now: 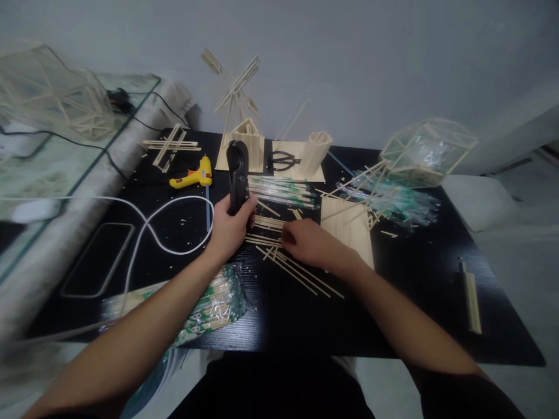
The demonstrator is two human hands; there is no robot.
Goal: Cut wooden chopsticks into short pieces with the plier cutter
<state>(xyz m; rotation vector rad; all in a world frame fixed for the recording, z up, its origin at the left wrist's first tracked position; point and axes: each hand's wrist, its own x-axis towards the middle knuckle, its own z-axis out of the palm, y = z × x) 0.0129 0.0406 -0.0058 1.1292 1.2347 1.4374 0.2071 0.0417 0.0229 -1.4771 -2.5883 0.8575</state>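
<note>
My left hand [231, 226] is wrapped round a black hand tool [238, 177], held upright near the middle of the black table. To its right, my right hand [305, 241] has its fingers curled at the ends of thin wooden sticks [267, 240]; whether it grips one is hidden. More loose sticks [301, 273] lie slanted just in front of that hand. Behind both hands is a plastic-wrapped bundle of sticks [283, 192]. A flat wooden board [345, 224] lies right of my right hand.
A yellow glue gun [192, 174], a stick windmill [247, 142], a stick cylinder [317, 152] and black scissors [283, 161] stand or lie behind. A white cable [146, 224] loops at left. A stick frame [430, 152] is at right, a wrapped pack [213, 302] in front.
</note>
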